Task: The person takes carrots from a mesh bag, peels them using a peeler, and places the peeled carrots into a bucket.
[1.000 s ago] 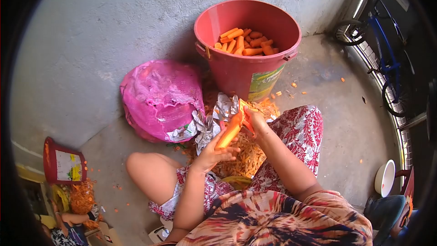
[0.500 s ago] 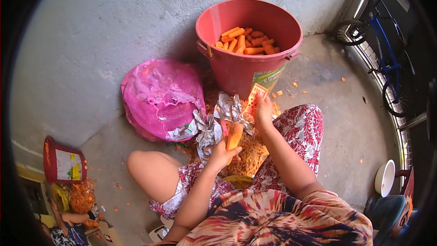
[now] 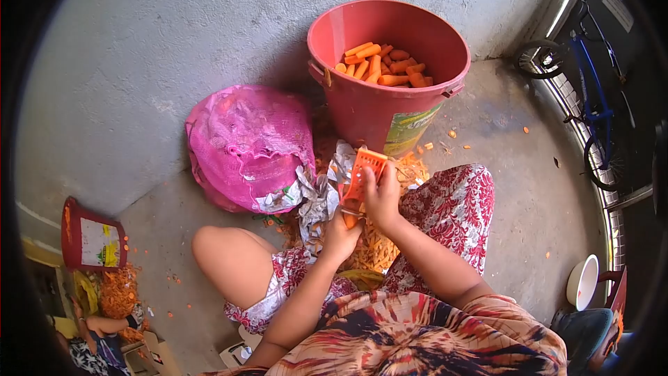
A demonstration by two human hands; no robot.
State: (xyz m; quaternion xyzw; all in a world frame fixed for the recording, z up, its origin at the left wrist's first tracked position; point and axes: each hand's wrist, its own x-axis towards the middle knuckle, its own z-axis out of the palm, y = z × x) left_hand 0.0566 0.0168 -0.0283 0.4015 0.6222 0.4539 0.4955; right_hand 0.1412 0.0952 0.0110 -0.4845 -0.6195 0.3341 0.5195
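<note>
My left hand [image 3: 338, 239] is closed around a carrot [image 3: 351, 221], held low between my knees. In my right hand [image 3: 383, 200] is an orange peeler [image 3: 369, 161] with a wide, perforated handle, gripped from the right side. Its blade end meets the carrot near my left fingers. Most of the carrot is hidden by the peeler and my hands. Beneath them lies a heap of carrot peelings [image 3: 374, 249]. Crumpled printed paper [image 3: 319, 202] sits just left of the peeler.
A large red tub [image 3: 362, 115] holding peeled carrots [image 3: 376, 69] stands ahead, beside a pink mesh sack [image 3: 243, 153]. At lower left, another person [image 3: 104, 334] sits near a red bucket [image 3: 94, 240] and peelings. A blue bicycle [image 3: 588, 90] and white bowl [image 3: 583, 283] are right.
My right hand has drawn the peeler down and left, onto the carrot by my left hand. The carrot is now mostly covered. The view has shifted slightly.
</note>
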